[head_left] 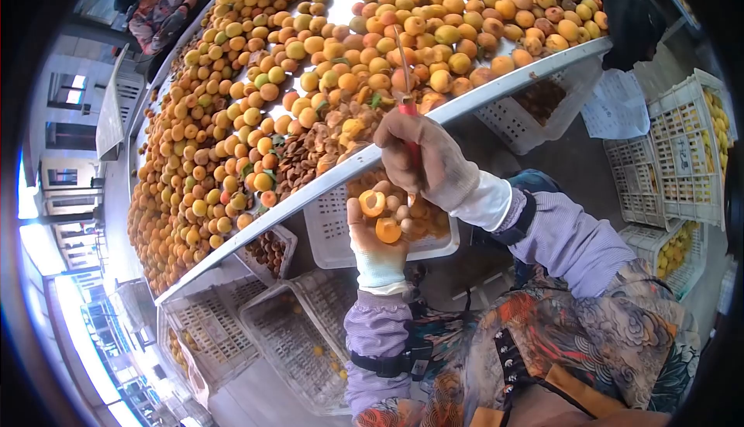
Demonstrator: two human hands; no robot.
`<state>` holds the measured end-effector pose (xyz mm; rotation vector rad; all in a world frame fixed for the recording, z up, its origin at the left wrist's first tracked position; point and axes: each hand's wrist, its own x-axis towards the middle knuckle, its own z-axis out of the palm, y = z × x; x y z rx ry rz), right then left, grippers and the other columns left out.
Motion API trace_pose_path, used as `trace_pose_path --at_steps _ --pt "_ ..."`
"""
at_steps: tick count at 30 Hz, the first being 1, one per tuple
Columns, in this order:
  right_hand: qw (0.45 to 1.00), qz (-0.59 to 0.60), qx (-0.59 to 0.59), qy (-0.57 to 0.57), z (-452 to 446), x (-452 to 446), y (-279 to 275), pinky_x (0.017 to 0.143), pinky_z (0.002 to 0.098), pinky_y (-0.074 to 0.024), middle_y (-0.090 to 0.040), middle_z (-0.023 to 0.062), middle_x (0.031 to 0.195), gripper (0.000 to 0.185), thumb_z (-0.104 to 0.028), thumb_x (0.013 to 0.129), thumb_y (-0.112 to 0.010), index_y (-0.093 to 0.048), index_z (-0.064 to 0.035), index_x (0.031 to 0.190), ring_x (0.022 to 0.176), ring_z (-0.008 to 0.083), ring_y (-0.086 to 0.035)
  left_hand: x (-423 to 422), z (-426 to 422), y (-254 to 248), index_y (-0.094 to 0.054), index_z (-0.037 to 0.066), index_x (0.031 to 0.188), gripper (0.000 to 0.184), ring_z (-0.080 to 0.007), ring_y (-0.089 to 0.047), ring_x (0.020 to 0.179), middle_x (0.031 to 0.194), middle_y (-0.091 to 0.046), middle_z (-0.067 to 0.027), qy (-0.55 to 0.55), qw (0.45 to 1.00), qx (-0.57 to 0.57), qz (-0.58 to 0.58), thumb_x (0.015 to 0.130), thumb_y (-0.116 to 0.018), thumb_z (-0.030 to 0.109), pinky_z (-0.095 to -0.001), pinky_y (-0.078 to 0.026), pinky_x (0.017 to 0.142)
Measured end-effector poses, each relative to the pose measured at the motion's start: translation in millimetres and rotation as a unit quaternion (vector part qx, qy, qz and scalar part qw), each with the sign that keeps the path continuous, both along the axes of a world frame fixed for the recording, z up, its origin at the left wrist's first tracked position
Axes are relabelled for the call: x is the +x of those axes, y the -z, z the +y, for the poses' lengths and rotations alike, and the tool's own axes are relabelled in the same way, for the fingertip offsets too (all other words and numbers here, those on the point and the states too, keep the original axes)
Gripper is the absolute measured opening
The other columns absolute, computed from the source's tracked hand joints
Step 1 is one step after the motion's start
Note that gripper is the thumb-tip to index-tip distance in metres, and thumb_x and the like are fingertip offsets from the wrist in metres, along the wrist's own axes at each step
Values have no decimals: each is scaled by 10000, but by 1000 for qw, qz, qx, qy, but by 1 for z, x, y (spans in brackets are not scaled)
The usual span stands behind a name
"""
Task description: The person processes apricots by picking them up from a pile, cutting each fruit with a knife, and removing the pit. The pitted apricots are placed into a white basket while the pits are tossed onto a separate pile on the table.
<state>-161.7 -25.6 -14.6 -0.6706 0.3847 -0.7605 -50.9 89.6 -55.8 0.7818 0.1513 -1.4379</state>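
My right hand (430, 156), in a stained glove, is closed around the red handle of a knife (404, 67). Its thin blade points up and away over the table's near edge. Below and to the left, my gloved left hand (376, 245) holds a cut apricot (372, 203) in two halves, their orange insides facing up. Under my hands stands a white crate (337, 222) holding orange apricot pieces. Just beyond the metal rim lie a heap of brown pits (298, 160) and torn apricot pieces (345, 125).
Whole apricots (232, 117) cover the sloping table, bounded by a raised metal rim (310, 194). Plastic crates (291, 334) stand at lower left, and stacked crates (682, 148) with yellow fruit at right. Another person (163, 8) is at the far left; a dark sleeve (628, 16) shows top right.
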Motion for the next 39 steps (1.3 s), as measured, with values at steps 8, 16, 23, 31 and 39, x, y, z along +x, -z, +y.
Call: trace_pose_path --at_steps 8,16,23,31,39 --pt "998 -44 -46 18 -4 -1 -4 353 223 -207 -330 -50 465 317 -357 923 -493 -515 -88 757 356 56 -282 -19 -2 -20 -525 67 1012 426 -167 -455 544 730 -522 -64 129 989 -4 -75 942 -409 470 -254 -358 467" --pt "995 -32 -79 -44 0 -9 -15 359 192 -248 -426 -54 511 308 -343 874 -621 -557 -69 747 383 36 -349 -19 4 -13 -480 79 1025 487 -125 -354 461 677 -443 -26 207 963 -52 -163 950 -330 536 -241 -266 393" --pt "989 -19 -129 -67 7 -6 -14 381 155 -281 -499 -54 562 305 -350 855 -656 -603 -76 732 434 12 -404 -29 -1 -14 -494 127 996 443 -89 -339 432 699 -487 -25 159 975 51 -146 950 -331 536 -219 -247 365" --pt "989 -18 -129 -73 10 -1 -7 399 174 -303 -543 5 638 230 -239 863 -645 -576 -55 744 446 40 -408 -30 0 -7 -498 117 940 398 -65 -326 400 672 -484 9 119 982 76 -125 953 -377 496 -185 -217 350" --pt "981 -14 -168 -92 12 12 24 521 200 -425 -568 -5 678 329 -357 850 -660 -619 -33 806 596 52 -514 -30 5 -3 -418 175 805 335 -92 -307 394 572 -383 2 176 966 85 -171 965 -341 459 -230 -227 328"
